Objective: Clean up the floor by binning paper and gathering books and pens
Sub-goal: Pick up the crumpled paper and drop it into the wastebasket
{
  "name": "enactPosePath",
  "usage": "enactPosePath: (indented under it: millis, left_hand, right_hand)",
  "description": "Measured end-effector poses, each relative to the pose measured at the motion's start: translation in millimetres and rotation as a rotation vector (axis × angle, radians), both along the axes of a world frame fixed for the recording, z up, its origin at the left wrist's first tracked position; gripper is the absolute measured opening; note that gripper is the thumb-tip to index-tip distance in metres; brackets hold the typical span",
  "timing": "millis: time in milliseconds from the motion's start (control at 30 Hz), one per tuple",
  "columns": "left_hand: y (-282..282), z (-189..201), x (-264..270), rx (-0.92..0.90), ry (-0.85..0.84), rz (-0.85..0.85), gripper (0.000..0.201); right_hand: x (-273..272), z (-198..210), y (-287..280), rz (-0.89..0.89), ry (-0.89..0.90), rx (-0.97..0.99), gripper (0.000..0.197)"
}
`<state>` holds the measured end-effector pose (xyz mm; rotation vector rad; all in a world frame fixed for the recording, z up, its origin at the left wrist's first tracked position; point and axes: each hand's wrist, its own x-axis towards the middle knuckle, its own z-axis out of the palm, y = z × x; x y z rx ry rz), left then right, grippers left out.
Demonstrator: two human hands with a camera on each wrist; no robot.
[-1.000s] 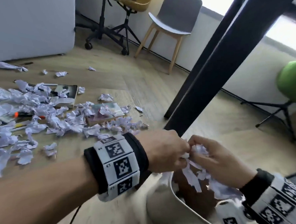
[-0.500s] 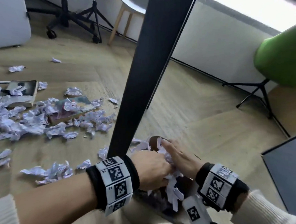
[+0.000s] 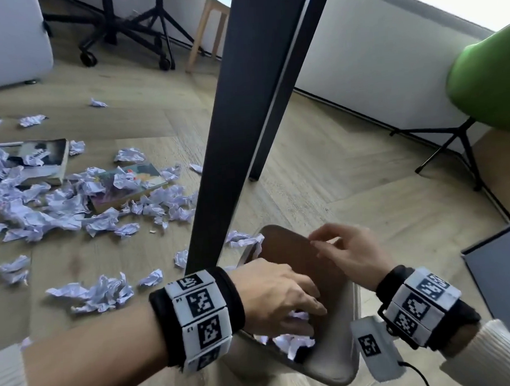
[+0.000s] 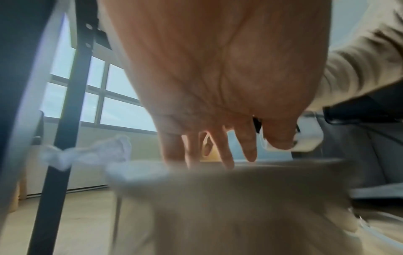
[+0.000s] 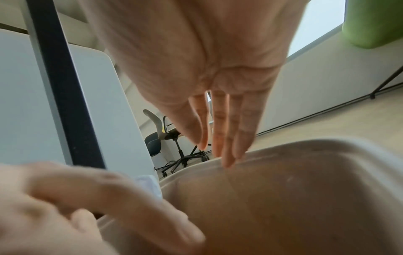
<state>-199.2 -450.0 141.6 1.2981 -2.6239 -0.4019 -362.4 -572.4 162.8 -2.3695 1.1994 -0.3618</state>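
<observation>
A beige bin (image 3: 330,364) with a brown inside stands on the floor below both my hands. Crumpled white paper (image 3: 292,341) lies in its bottom. My left hand (image 3: 281,295) hovers over the bin's near side, fingers straight and spread, holding nothing; the left wrist view shows it (image 4: 218,151) above the bin's rim (image 4: 218,165). My right hand (image 3: 340,247) is open above the bin's far side, fingers extended (image 5: 220,138) and empty. Many crumpled paper pieces (image 3: 54,205) litter the floor at left around two books (image 3: 128,185) (image 3: 41,159).
A thick black table leg (image 3: 242,104) slants up just left of the bin. More paper wads (image 3: 98,292) lie near my left forearm. A green chair (image 3: 492,83) on black legs stands at right, a dark panel (image 3: 507,284) at the right edge, office chairs (image 3: 136,30) at the back.
Both hands held a bundle of crumpled paper over the bin; they have opened and the paper now lies inside. The view has swung right and down toward the bin.
</observation>
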Motion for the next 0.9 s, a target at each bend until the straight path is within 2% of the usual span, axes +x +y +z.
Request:
enactPosePath:
  millis: [67,100,167,233,300,433,567,700,767,867,900]
  left_hand:
    - [-1,8,7,-0.056,0.041,0.024,0.032]
    - [-2,12,11,-0.092,0.051,0.070,0.029]
    - [-2,16,20,-0.152,0.054,0.181,0.025]
    - [0,19,30,-0.174,0.050,0.255,0.023]
    - [3,21,40,-0.188,0.072,0.293,0.021]
    - [4,19,56,-0.181,0.177,0.368,0.022]
    - [5,12,52,-0.063,0.125,0.381,0.020]
    - [5,-15,51,0.097,0.016,0.344,0.019]
    - [8,-29,53,0.164,-0.050,0.330,0.019]
    - [14,-45,57,0.261,-0.150,0.324,0.020]
    - [15,-49,58,0.270,-0.155,0.324,0.019]
  right_hand:
    - [-9,3,-2,-0.037,0.025,-0.141,0.014]
    - [-13,1,-5,-0.040,0.096,-0.197,0.022]
    - [-21,-7,-11,-0.028,0.359,-0.208,0.033]
    - [-26,-16,-18,-0.035,0.564,-0.157,0.024]
    - [-32,-21,-25,-0.055,0.534,-0.087,0.013]
    - [-51,-21,-39,-0.099,0.437,-0.009,0.011]
    - [-81,-16,-67,-0.171,0.599,-0.079,0.017]
    - [-99,-2,-91,-0.292,0.767,-0.146,0.025]
    - [-91,10,-93,-0.303,0.724,-0.227,0.031]
    - [-59,23,-70,-0.160,0.364,-0.287,0.035]
    - [-45,25,-58,-0.087,0.311,-0.265,0.037]
